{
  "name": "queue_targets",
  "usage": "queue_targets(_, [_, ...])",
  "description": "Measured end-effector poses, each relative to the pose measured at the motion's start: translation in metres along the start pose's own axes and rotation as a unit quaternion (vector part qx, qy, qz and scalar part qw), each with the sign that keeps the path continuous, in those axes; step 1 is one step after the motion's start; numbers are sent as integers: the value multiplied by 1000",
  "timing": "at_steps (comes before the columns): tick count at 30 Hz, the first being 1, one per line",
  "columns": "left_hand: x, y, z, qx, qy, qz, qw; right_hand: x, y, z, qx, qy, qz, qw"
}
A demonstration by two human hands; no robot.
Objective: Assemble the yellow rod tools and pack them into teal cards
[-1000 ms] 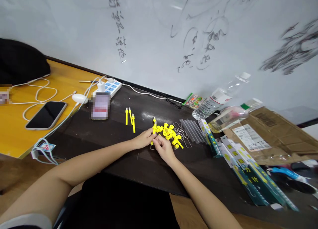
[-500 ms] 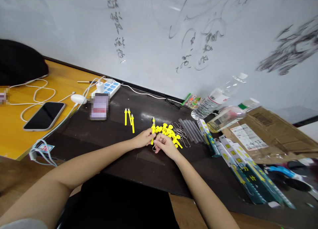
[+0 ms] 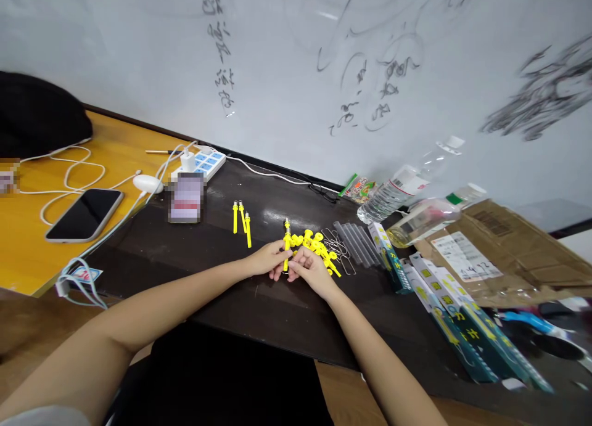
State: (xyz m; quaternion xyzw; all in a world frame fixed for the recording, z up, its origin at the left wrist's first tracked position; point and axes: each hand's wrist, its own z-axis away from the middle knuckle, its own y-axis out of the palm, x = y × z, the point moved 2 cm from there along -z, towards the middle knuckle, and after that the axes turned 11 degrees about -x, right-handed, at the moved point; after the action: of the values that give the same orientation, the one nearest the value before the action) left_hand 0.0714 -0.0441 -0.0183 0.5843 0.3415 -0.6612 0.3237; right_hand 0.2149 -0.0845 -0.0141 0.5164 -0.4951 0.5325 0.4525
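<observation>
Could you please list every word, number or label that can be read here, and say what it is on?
Nothing reads with certainty.
Wall handwriting: scrawled, illegible.
Shipping label on the cardboard box: possibly "4-72" handwritten; print too small.
Green boxes: yellow characters, blurred.
Water bottle label and snack packet: too small.
Yellow stick between left hand and right hand: no markings show.
</observation>
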Motion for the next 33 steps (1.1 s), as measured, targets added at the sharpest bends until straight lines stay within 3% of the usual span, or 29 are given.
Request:
queue_targets(7, [0, -1, 0, -57, -8, 29, 998, 11, -2, 5, 54, -21, 22, 998])
queue_targets(22, [-14, 2, 10, -52, 17, -61, 997, 5, 1, 7, -6, -92, 87, 992])
queue_targets(33, [-8, 2, 5, -83, 33, -76, 993, 11, 1, 5, -27, -99, 92, 990])
